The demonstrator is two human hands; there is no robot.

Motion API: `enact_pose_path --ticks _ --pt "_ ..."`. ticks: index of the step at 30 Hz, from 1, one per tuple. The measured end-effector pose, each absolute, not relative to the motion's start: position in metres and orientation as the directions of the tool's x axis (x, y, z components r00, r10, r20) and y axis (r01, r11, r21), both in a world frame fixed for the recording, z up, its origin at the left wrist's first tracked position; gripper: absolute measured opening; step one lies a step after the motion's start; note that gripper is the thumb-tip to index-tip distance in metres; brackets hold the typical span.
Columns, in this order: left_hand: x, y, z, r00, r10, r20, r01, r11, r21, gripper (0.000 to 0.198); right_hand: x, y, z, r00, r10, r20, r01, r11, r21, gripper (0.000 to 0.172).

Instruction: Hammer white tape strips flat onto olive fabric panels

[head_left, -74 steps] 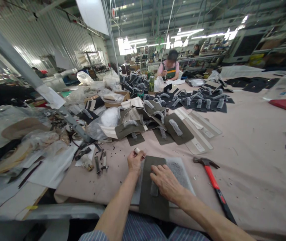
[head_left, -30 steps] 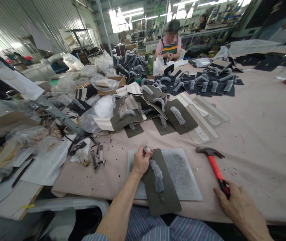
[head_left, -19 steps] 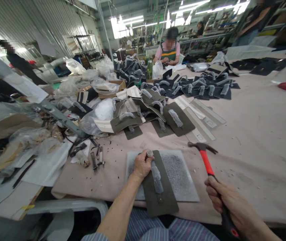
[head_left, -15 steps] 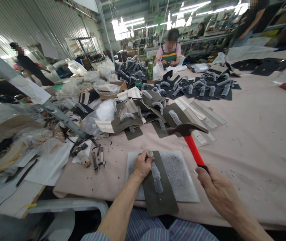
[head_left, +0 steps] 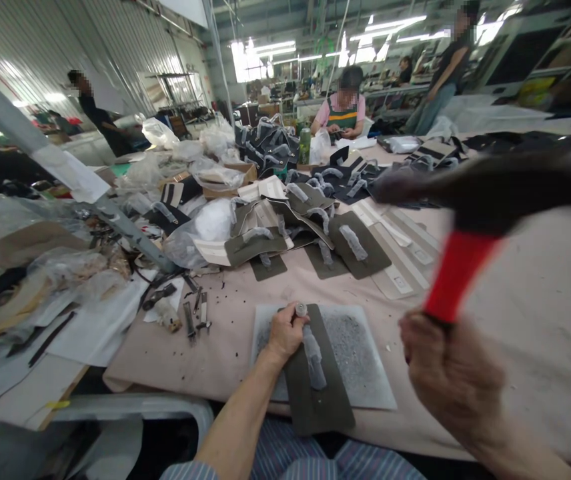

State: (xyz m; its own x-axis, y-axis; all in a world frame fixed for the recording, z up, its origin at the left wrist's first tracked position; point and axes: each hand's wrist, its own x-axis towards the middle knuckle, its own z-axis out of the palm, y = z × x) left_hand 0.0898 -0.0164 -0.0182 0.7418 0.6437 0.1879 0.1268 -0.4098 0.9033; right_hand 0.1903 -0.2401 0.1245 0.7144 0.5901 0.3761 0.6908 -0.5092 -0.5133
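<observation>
1 hammer [head_left: 483, 203] — likely head-heavy, best held low on the handle [head_left: 456, 277] — clamped in right hand [head_left: 448, 373]; 1 small tool [head_left: 301, 309] pinched in left hand [head_left: 284, 333].

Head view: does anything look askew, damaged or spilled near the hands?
Yes, mildly. The dark panel beside the left hand lies askew on the pale board, its near end overhanging the board's edge. The board's surface looks heavily speckled, perhaps worn. The tablecloth looks littered around the loose tools.
</observation>
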Motion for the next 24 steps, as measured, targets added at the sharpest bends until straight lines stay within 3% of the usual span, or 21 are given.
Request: enact_pose_path --ticks 2,4,8,13,15,18,20,22,24 --pt "0.090 -0.017 -0.019 0.741 0.647 0.181 0.133 -0.405 0.905 0.015 0.187 -0.245 0.093 0.616 0.746 0.252 0.763 -0.486 -0.426 0.043" --pt "0.090 -0.017 -0.020 0.749 0.637 0.179 0.128 -0.405 0.905 0.017 0.190 -0.252 0.068 0.566 0.821 0.083 0.783 -0.503 -0.367 0.040" --pt "0.089 -0.017 -0.020 0.746 0.638 0.192 0.131 -0.424 0.896 0.014 0.208 -0.277 0.041 0.668 0.739 -0.089 0.678 -0.653 -0.338 0.035" --pt "0.089 -0.016 -0.022 0.734 0.649 0.200 0.133 -0.426 0.895 0.013 0.233 -0.336 -0.014 0.780 0.567 -0.264 0.361 -0.753 -0.551 0.041" --pt "0.089 -0.015 -0.022 0.733 0.651 0.198 0.129 -0.419 0.899 0.012 0.240 -0.352 -0.034 0.838 0.486 -0.249 0.310 -0.798 -0.517 0.042" --pt "0.089 -0.015 -0.020 0.730 0.657 0.187 0.128 -0.401 0.907 0.009 0.233 -0.344 -0.035 0.887 0.459 0.039 0.429 -0.792 -0.434 0.044" --pt "0.089 -0.016 -0.018 0.722 0.668 0.181 0.130 -0.388 0.913 0.009 0.210 -0.314 -0.022 0.846 0.507 0.166 0.517 -0.701 -0.492 0.049" --pt "0.091 -0.017 -0.017 0.702 0.692 0.167 0.133 -0.359 0.924 0.009 0.174 -0.272 -0.008 0.784 0.614 0.088 0.517 -0.568 -0.641 0.049" --pt "0.093 -0.018 -0.017 0.660 0.740 0.131 0.134 -0.288 0.948 0.010 0.135 -0.228 -0.005 0.685 0.727 0.043 0.543 -0.470 -0.696 0.051"
